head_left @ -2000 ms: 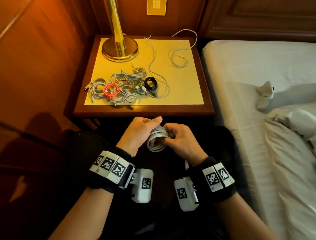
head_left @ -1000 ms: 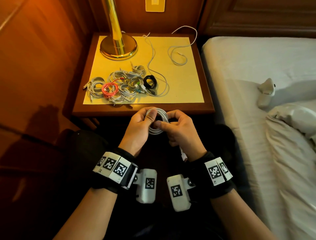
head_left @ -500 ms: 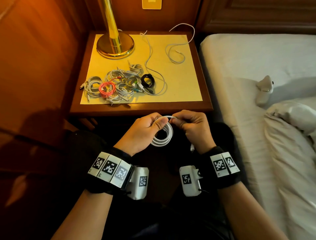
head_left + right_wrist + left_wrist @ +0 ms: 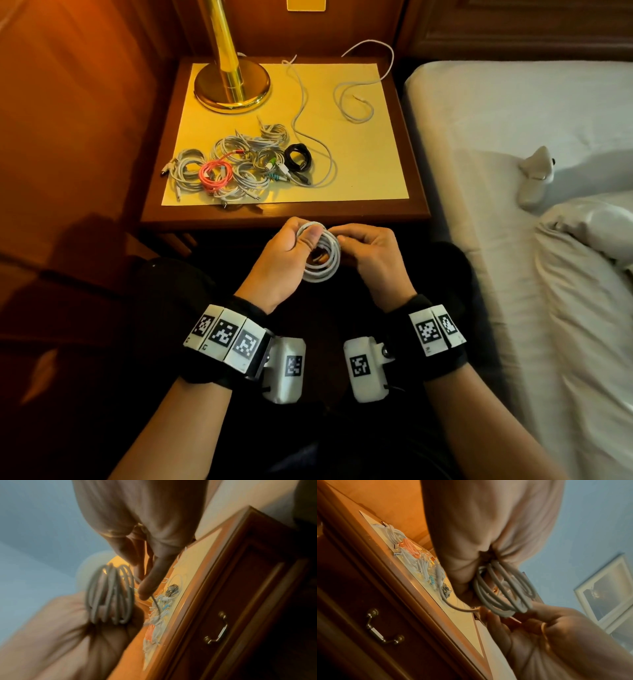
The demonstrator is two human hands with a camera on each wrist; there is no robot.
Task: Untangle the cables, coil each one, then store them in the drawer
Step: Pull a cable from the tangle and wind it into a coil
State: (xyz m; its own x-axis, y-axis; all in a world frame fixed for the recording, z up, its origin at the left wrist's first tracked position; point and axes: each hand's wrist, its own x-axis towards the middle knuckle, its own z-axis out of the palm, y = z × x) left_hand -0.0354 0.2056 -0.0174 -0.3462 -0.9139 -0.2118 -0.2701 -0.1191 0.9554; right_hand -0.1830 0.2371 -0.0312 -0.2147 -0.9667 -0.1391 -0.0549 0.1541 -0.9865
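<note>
The left hand (image 4: 286,260) grips a white coiled cable (image 4: 322,260) just in front of the counter (image 4: 416,192), thumb pressed across the top of the loops and fingers curled round them from behind. The right hand (image 4: 371,255) meets the coil from the other side — its fingers (image 4: 150,580) pinch a loose strand of the same cable beside the loops. The coil hangs in the air between the two hands, below the counter's front edge, touching nothing else.

On the counter's yellow mat (image 4: 376,164) lies a heap of coiled cables (image 4: 236,164) — mostly white, with one pink coil (image 4: 215,174) and one black coil (image 4: 298,157) at its right end. Two loose white cables (image 4: 352,102) trail across the mat behind it, near the brass lamp base (image 4: 233,89). The drawer (image 4: 373,615) under the counter is closed, its metal handle (image 4: 382,627) in view. A bed (image 4: 513,137) stands just beside the counter on the right.
</note>
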